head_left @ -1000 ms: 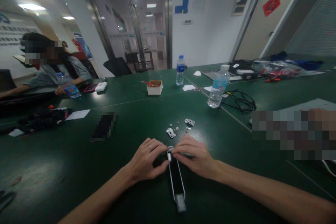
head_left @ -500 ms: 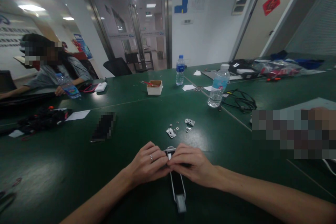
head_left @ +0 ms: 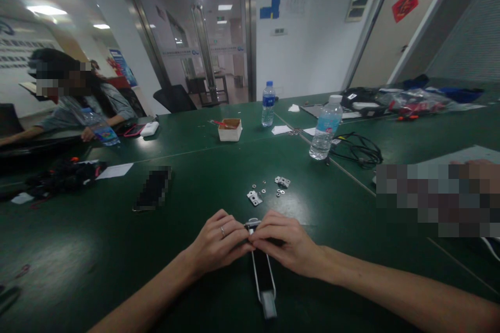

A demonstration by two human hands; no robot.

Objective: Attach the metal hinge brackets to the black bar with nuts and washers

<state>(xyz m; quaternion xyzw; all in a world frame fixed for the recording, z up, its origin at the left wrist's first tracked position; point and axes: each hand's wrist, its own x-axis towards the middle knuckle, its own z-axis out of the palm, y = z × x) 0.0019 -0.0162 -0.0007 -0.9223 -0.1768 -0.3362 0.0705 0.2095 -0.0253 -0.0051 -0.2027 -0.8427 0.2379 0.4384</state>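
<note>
Both hands meet over a long silver metal part with a looped rod (head_left: 255,273), which looks like a toggle latch and ends in a pale block near me. My left hand (head_left: 221,239), with a ring on one finger, pinches the far end of this part. Opposite it, my right hand (head_left: 283,242) has thumb and fingers closed on the same end. Fingers hide most of the gripped spot. Just beyond lie two small metal plates with holes, one nearer plate (head_left: 254,197) and one farther plate (head_left: 282,182). Several small nuts and washers (head_left: 279,192) are scattered around them.
A phone (head_left: 153,188) lies to the left. Farther back are a small box (head_left: 230,131), two water bottles, the nearer bottle (head_left: 325,127) at right, and a coiled black cable (head_left: 357,151). A person (head_left: 117,104) sits at far left; another person's hand (head_left: 478,169) is at right.
Almost nothing differs. My left hand has shifted very slightly, and both hands stay on the far end of the metal part.
</note>
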